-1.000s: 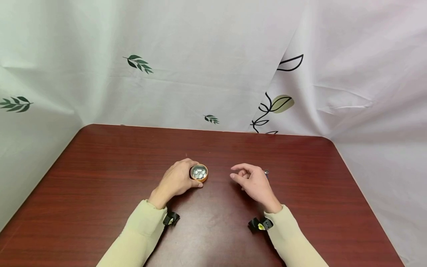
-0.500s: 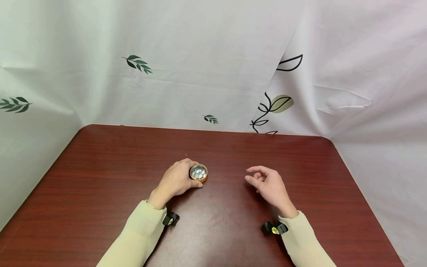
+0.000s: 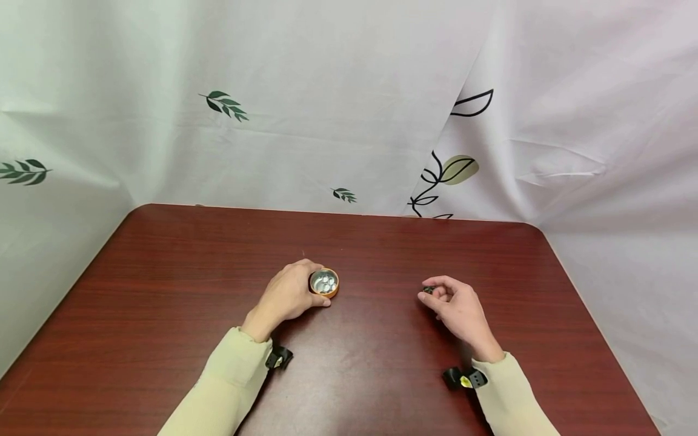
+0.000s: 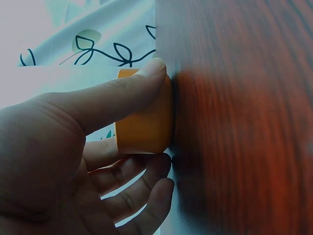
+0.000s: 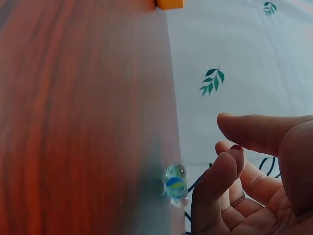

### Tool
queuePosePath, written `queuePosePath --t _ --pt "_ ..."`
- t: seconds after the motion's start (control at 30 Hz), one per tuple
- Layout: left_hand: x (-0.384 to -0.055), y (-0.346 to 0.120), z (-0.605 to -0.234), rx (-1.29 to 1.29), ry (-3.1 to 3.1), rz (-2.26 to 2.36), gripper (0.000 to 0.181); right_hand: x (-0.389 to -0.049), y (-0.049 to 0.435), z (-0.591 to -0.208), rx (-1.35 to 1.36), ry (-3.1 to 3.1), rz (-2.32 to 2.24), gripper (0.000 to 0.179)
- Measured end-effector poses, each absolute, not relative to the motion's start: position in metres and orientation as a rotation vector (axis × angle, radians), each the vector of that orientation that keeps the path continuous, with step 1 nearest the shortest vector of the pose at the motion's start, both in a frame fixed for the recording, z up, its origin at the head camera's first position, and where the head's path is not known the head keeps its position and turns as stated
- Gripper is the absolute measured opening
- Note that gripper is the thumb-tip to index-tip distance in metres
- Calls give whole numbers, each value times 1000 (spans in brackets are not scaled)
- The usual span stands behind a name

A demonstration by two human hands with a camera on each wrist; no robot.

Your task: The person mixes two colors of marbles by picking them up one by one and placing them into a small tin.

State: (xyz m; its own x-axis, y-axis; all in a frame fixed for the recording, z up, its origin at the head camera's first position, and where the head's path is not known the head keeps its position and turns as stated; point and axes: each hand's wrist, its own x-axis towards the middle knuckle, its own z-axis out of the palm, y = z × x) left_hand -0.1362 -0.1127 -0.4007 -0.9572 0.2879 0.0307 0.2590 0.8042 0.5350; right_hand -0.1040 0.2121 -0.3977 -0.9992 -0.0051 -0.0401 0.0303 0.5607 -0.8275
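My left hand [image 3: 289, 292] grips a small round orange tin [image 4: 144, 125] from its left side, the thumb along the near wall. The tin's open top faces up, and several clear, shiny marbles [image 3: 325, 282] lie inside. In the left wrist view the tin's base is right at the tabletop. To the right, my right hand [image 3: 460, 307] is held low with thumb and forefinger apart and the other fingers loosely curled. A little cluster of glass marbles [image 5: 176, 186], one with a blue and yellow swirl, sits just beyond its fingertips; in the head view they show between thumb and forefinger.
The reddish-brown wood-grain table [image 3: 360, 357] extends around both hands. White cloth [image 3: 305, 121] with leaf prints hangs behind its far edge and at both sides. Each sleeve cuff has a black wrist camera [image 3: 279, 357] strapped near it.
My right hand has moved right and slightly toward me, and marbles now show between its thumb and forefinger. The left hand and the tin have stayed in place.
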Motion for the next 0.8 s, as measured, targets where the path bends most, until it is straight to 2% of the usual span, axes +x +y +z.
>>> queuePosePath --t 0.8 --pt "-135 -112 -400 440 2930 857 60 -105 231 -403 165 2872 -1226 23"
